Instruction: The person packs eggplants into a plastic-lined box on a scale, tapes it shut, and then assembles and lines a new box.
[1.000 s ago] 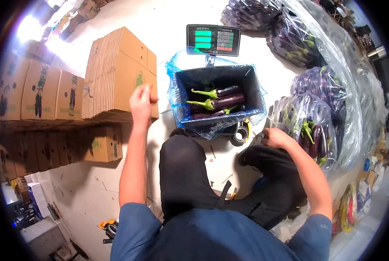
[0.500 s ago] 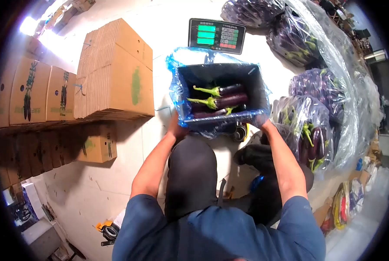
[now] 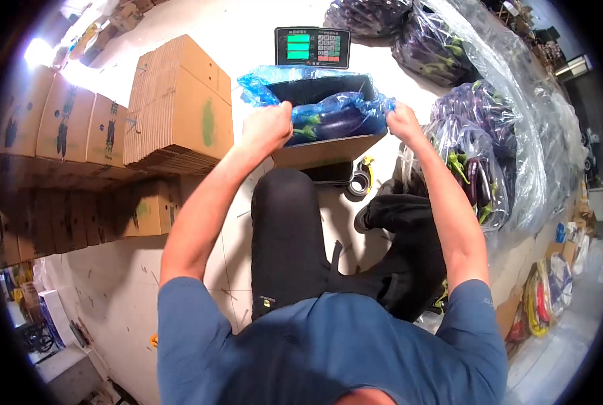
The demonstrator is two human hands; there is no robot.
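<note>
One blue plastic liner (image 3: 334, 102), its near edge drawn across the dark eggplants (image 3: 342, 124) in an open cardboard box (image 3: 328, 152), stretched between two clenched hands. Left hand (image 3: 269, 127): fingers closed on the film at the box's near left corner, eggplants just to the right of the knuckles; right hand (image 3: 403, 123): fingers closed on a gathered bunch at the right end, eggplants to the left. Beyond the box, one scale display (image 3: 313, 47), lit green.
</note>
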